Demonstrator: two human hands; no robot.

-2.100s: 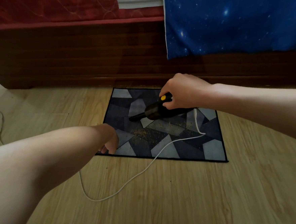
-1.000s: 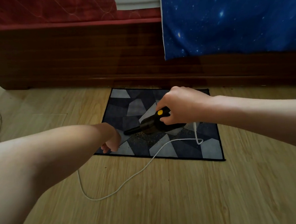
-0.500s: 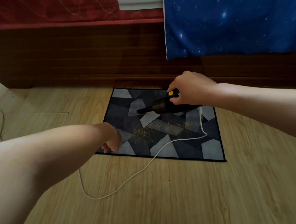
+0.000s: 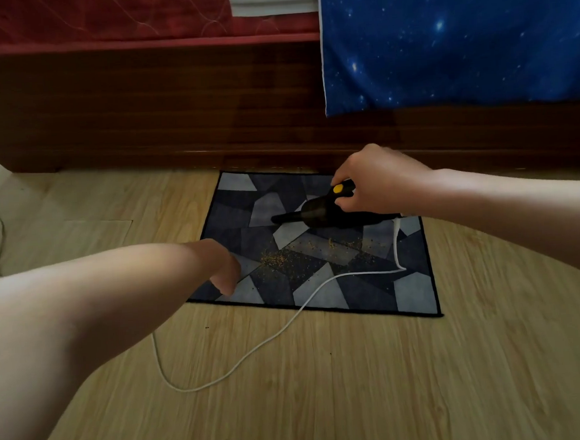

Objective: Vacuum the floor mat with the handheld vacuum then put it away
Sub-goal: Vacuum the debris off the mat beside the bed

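Floor (image 4: 328,389) wood; mat (image 4: 414,293) flat on it, beside bed frame (image 4: 171,108). Right hand (image 4: 378,182) grips vacuum (image 4: 319,212) over mat's far half, nozzle leftward. Left hand (image 4: 225,269) at mat's near-left corner, grasp unclear. Cord (image 4: 273,338) trails onto floor. Crumbs (image 4: 281,258) mid-mat.

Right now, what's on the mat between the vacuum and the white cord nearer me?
In the head view, a scatter of golden crumbs lies on the floor mat between the handheld vacuum and the white cord.
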